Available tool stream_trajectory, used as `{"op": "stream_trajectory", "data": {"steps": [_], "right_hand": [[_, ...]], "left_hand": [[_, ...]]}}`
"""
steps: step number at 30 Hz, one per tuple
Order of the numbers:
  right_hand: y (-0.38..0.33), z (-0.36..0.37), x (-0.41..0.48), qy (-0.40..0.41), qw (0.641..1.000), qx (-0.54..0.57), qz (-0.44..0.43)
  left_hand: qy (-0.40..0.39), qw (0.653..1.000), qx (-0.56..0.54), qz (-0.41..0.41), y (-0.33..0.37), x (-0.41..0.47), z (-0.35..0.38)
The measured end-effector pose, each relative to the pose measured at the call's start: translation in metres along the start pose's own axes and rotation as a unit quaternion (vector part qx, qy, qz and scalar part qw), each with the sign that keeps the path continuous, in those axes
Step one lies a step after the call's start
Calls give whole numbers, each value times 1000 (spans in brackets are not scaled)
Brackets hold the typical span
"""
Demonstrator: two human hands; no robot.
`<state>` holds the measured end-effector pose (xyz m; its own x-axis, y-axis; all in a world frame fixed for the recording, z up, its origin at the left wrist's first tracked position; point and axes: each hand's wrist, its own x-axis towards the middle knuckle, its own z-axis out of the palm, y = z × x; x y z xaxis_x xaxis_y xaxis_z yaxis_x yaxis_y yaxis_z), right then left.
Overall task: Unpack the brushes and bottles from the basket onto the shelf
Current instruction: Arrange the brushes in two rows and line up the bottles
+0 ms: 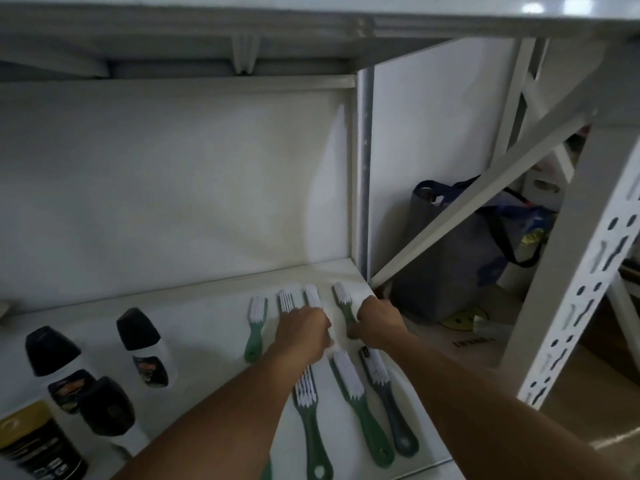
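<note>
Several green-handled brushes with white bristles lie on the white shelf [207, 306] in two rows. In the back row, my left hand [303, 329] rests over the handles of two middle brushes [313, 294], fingers closed on them. My right hand [379, 323] is closed on the handle of the rightmost back brush [343, 296]. A light green brush [256, 323] lies free to the left. In the front row are two green brushes [349, 386] and a grey-handled one [384, 393]. White bottles with black caps [142, 344] stand at the left. The basket is not in view.
A dark can with a gold lid [34, 441] stands at the front left. A shelf board hangs low overhead. Right of the shelf, a diagonal brace [485, 199] crosses in front of a grey bag [450, 258] on the floor, beside a perforated upright [585, 275].
</note>
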<state>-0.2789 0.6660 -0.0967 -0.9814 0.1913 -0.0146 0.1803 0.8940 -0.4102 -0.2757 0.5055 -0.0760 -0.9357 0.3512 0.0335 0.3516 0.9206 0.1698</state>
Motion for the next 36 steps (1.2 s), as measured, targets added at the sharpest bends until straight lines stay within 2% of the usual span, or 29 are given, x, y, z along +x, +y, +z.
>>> {"op": "stream_trajectory", "data": {"steps": [4,6,8,12,18,29,32,36], "right_hand": [[16,-13,-31,65,996,54,6],[26,-13,-64,87,994,65,2],[35,-7,-100,77,994,78,5],[38,5,-145,38,999,25,-1],[33,12,-151,64,998,19,-21],[31,17,-144,75,996,42,-20],[30,11,-151,89,994,56,-21],[21,-5,-180,144,984,91,-49]], "left_hand": [[78,993,-88,15,11,-30,-1],[55,992,-93,59,22,-55,7],[18,994,-56,87,30,-72,14],[-15,996,-37,84,29,-78,15],[-48,993,-69,82,18,-74,14],[-43,993,-86,70,16,-74,18],[5,984,-166,65,14,-87,8],[190,952,-238,14,-15,-132,-15]]}}
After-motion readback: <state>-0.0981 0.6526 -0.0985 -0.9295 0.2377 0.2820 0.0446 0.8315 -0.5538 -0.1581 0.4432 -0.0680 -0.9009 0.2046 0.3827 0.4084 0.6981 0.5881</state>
